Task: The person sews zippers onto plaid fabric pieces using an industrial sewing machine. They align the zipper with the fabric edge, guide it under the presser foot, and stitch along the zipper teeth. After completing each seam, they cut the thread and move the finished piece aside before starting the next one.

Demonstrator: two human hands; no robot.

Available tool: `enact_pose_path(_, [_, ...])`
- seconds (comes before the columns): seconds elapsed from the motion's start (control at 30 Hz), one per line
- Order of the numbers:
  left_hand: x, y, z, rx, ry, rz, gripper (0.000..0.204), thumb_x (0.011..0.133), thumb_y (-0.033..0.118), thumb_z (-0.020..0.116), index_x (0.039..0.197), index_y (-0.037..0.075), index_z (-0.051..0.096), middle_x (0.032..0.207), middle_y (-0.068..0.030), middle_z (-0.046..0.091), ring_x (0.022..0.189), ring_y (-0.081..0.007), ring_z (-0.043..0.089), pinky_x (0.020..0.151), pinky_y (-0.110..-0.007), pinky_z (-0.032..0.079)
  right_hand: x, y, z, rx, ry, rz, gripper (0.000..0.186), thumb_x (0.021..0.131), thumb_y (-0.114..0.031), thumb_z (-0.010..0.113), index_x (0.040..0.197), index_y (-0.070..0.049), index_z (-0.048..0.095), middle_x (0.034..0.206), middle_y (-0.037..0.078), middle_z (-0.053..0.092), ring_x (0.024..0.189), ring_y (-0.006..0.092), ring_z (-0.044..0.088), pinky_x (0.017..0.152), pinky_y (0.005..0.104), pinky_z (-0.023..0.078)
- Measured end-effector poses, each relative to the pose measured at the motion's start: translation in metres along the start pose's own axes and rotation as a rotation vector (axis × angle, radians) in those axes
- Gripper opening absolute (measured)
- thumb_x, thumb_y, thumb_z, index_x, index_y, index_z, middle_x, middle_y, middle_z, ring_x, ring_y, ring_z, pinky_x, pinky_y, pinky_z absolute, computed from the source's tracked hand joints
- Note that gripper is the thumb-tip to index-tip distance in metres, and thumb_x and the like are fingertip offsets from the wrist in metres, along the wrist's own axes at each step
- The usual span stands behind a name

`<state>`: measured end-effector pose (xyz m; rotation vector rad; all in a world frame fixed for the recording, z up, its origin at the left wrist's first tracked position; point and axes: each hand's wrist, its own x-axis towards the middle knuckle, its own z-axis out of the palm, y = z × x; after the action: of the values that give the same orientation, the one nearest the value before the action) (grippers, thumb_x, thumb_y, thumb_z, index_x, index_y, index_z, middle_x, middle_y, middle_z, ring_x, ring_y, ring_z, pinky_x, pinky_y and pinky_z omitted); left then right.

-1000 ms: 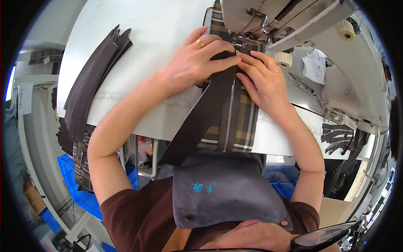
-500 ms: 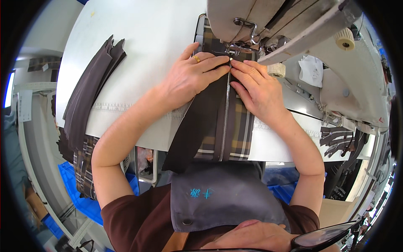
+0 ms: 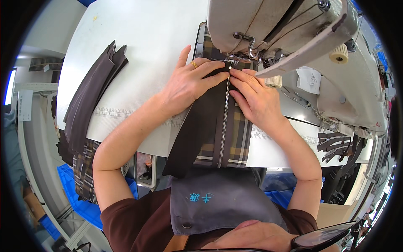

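A plaid fabric piece with a metal zipper and a dark cloth strip lies under the sewing machine's presser foot. My left hand rests on the dark strip just left of the zipper, fingertips near the foot, thumb and fingers apart. My right hand lies with outstretched fingers pressing on the zipper's upper part and right-hand tape, just short of the foot. Neither hand is lifted clear of the work.
Dark cloth strips lie stacked at the left over plaid pieces. The white tabletop has a printed ruler. The machine body fills the upper right. Several short zippers lie at the right. A blue bin sits below.
The whole scene has shifted downward in the view, table and machine included. Both hands remain on the fabric at the presser foot, with only slight finger movement.
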<state>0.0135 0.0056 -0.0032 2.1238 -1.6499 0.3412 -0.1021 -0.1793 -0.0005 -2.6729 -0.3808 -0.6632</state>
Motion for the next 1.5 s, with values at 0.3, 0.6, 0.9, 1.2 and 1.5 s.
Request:
enact_pose_path(0.3, [0.0, 0.002, -0.002, 0.021, -0.041, -0.021, 0.035, 0.078, 0.012, 0.057, 0.111, 0.019, 0.066, 0.12, 0.0018, 0.06, 0.115, -0.0192, 0.053, 0.107, -0.056, 0.019, -0.001, 0.0, 0.001, -0.005, -0.006, 0.005, 0.027, 0.074, -0.014, 0.071, 0.099, -0.006, 0.064, 0.108, 0.003, 0.064, 0.093, 0.0232, 0.059, 0.078, 0.0344, 0.047])
enact_pose_path(0.6, [-0.001, -0.003, -0.001, 0.02, -0.065, 0.002, 0.038, 0.077, 0.015, 0.059, 0.115, 0.017, 0.064, 0.121, 0.0024, 0.061, 0.11, -0.017, 0.054, 0.108, -0.056, 0.016, -0.001, 0.0, 0.0, -0.013, -0.002, -0.004, 0.027, 0.074, -0.013, 0.071, 0.098, -0.006, 0.063, 0.107, 0.003, 0.064, 0.092, 0.0235, 0.058, 0.078, 0.0346, 0.048])
enact_pose_path(0.9, [0.004, 0.004, -0.019, -0.032, -0.245, -0.037, 0.064, 0.064, -0.003, 0.065, 0.124, 0.02, 0.057, 0.131, -0.0005, 0.054, 0.114, -0.0207, 0.051, 0.106, -0.063, 0.021, -0.002, 0.004, 0.001, -0.018, 0.001, -0.034, 0.03, 0.074, -0.013, 0.072, 0.101, -0.005, 0.062, 0.11, 0.003, 0.064, 0.094, 0.0235, 0.058, 0.078, 0.0336, 0.048])
enact_pose_path(1.2, [-0.004, 0.013, -0.009, 0.023, -0.148, -0.069, 0.063, 0.065, -0.005, 0.064, 0.122, 0.021, 0.058, 0.133, -0.0009, 0.051, 0.116, -0.0205, 0.049, 0.104, -0.062, 0.023, -0.003, 0.005, 0.0, -0.131, -0.075, 0.008, 0.047, 0.08, -0.023, 0.067, 0.121, -0.003, 0.055, 0.112, 0.008, 0.063, 0.095, 0.0295, 0.056, 0.092, 0.0415, 0.041])
enact_pose_path(1.5, [-0.005, 0.013, -0.005, 0.01, -0.124, -0.07, 0.064, 0.065, -0.005, 0.064, 0.122, 0.022, 0.059, 0.133, -0.0022, 0.051, 0.115, -0.0221, 0.048, 0.103, -0.064, 0.022, -0.003, 0.004, 0.0, -0.149, -0.097, 0.023, 0.045, 0.082, -0.027, 0.065, 0.12, -0.004, 0.056, 0.116, 0.008, 0.062, 0.1, 0.0306, 0.055, 0.094, 0.0445, 0.04])
